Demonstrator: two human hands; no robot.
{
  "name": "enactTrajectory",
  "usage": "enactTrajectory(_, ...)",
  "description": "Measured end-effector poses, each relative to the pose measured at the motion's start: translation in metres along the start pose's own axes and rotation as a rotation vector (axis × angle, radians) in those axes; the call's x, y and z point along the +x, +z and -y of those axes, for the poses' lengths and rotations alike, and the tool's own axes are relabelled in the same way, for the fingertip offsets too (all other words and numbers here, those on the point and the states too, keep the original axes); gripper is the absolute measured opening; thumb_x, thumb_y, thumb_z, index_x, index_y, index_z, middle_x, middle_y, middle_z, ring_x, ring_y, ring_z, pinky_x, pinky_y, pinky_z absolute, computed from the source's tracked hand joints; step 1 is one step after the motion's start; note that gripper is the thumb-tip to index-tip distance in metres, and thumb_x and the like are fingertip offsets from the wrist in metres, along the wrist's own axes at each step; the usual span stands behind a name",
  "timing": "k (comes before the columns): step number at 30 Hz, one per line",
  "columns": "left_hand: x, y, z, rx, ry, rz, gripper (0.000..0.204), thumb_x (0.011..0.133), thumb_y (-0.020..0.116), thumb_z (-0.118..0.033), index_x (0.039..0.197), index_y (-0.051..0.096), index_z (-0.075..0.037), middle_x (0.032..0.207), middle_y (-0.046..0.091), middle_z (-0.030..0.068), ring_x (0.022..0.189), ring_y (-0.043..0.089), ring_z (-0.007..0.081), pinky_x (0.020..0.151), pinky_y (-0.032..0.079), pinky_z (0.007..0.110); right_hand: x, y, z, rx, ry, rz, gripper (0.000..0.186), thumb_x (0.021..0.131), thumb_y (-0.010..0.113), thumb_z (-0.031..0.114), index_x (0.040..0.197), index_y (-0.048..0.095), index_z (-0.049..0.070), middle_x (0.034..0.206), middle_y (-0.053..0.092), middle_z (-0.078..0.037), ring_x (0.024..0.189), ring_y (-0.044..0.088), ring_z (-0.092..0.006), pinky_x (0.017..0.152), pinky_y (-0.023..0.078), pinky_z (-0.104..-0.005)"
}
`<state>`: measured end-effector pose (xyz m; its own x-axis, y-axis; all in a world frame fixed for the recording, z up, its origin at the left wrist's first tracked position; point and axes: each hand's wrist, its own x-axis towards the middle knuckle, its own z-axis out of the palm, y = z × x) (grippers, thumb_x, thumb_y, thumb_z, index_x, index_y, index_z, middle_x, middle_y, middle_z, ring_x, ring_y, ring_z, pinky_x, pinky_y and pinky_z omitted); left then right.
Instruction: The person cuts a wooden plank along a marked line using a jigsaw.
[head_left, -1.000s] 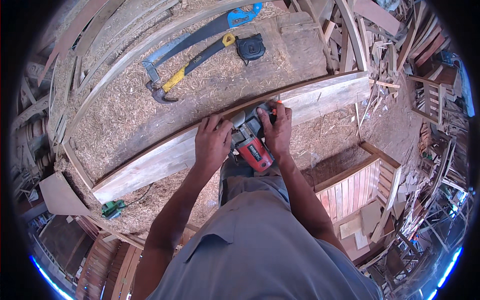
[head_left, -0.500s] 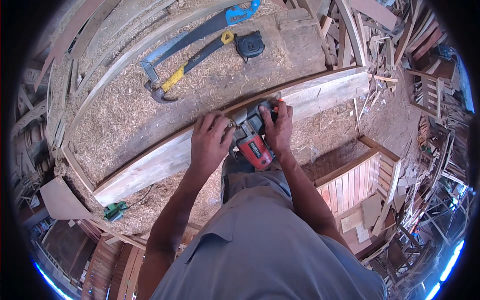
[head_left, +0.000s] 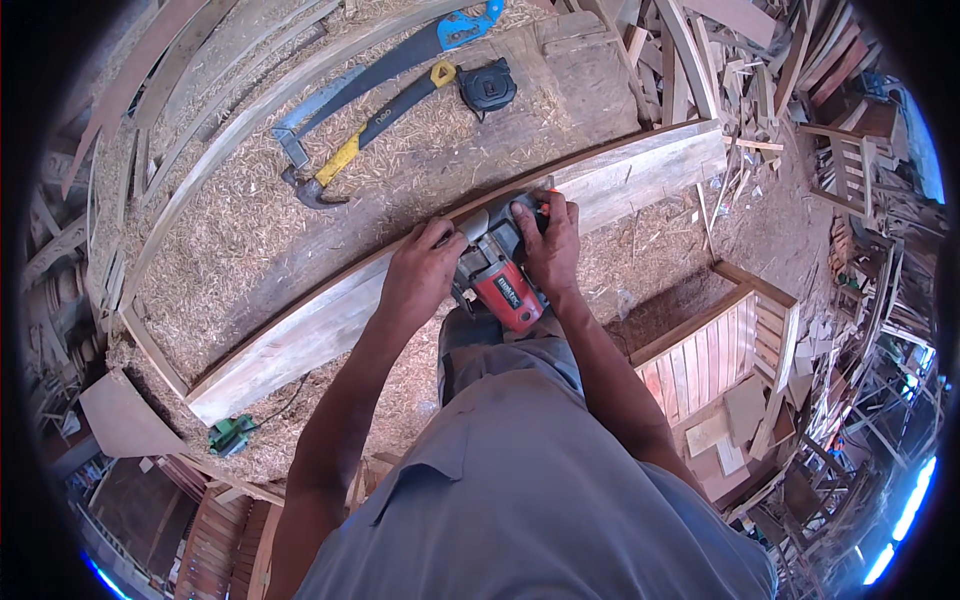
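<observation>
A red and grey router [head_left: 508, 295] is held against a long pale wooden board [head_left: 300, 335], its red motor end pointing toward my body. My left hand [head_left: 425, 268] is closed round the router's left side, fingers bent over the handle there. On the other side, my right hand [head_left: 550, 248] grips the router, with the thumb on top and the fingers curled over its far edge. A small orange part shows by those fingers. The cutter end of the router is hidden from this view.
Beyond the board lie a handsaw [head_left: 375, 78] with a blue handle, a yellow and black hammer [head_left: 375, 132] and a black tape measure [head_left: 488, 87] among wood shavings. A green power tool [head_left: 232, 435] sits lower left. A slatted wooden piece [head_left: 700, 355] stands at right.
The view has shifted slightly, so most things appear a little further left. My left hand's fingers have drawn in more tightly at the router. The router keeps nearly the same place against the board.
</observation>
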<state>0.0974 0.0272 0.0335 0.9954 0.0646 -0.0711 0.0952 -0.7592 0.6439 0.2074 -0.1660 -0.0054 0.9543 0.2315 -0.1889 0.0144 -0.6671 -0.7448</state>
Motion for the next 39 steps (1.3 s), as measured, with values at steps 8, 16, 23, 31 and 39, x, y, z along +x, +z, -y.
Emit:
enactTrajectory(8,0.003,0.003,0.008,0.004,0.04,-0.001,0.015,0.091,0.068,-0.004,0.105,0.065,-0.007,0.108,0.064,0.0125,0.1,0.069,0.0364,0.082,0.058,0.047,-0.001,0.0,-0.001,-0.043,-0.006,-0.007,0.045,0.096,0.077,0.041,0.123,0.064,0.007,0.107,0.06,-0.02,0.097,0.063,-0.0379,0.086,0.053,-0.0477)
enactTrajectory(16,0.004,0.001,0.008,-0.061,-0.001,0.011,0.013,0.091,0.068,-0.006,0.104,0.066,-0.009,0.107,0.065,0.0102,0.095,0.07,0.036,0.08,0.057,0.047,0.0,-0.003,-0.002,-0.061,0.031,0.026,0.046,0.097,0.076,0.042,0.125,0.063,0.008,0.111,0.061,-0.021,0.1,0.065,-0.0397,0.086,0.054,-0.049)
enactTrajectory(23,0.003,0.002,0.008,-0.093,-0.015,0.015,0.012,0.09,0.07,-0.008,0.101,0.065,-0.009,0.102,0.063,0.0106,0.092,0.069,0.0355,0.079,0.057,0.047,0.007,-0.025,-0.03,0.149,-0.081,0.302,0.057,0.095,0.076,0.027,0.143,0.052,0.009,0.129,0.054,-0.024,0.119,0.059,-0.0416,0.103,0.051,-0.046)
enactTrajectory(31,-0.006,0.007,-0.001,0.133,0.025,-0.083,0.016,0.085,0.073,-0.008,0.098,0.067,-0.011,0.101,0.064,0.0098,0.104,0.061,0.0349,0.092,0.049,0.046,0.004,-0.024,-0.022,-0.025,-0.17,0.384,0.092,0.074,0.083,0.014,0.154,0.036,0.008,0.138,0.044,-0.027,0.132,0.049,-0.0469,0.112,0.048,-0.0472)
enactTrajectory(39,-0.016,0.024,-0.018,0.093,-0.312,-0.354,0.039,0.08,0.081,-0.02,0.115,0.066,-0.01,0.114,0.064,0.0135,0.113,0.059,0.0378,0.103,0.044,0.052,0.0,-0.017,-0.03,-0.012,-0.169,0.262,0.089,0.07,0.085,0.009,0.148,0.042,0.009,0.13,0.047,-0.025,0.122,0.054,-0.0429,0.107,0.05,-0.0455)
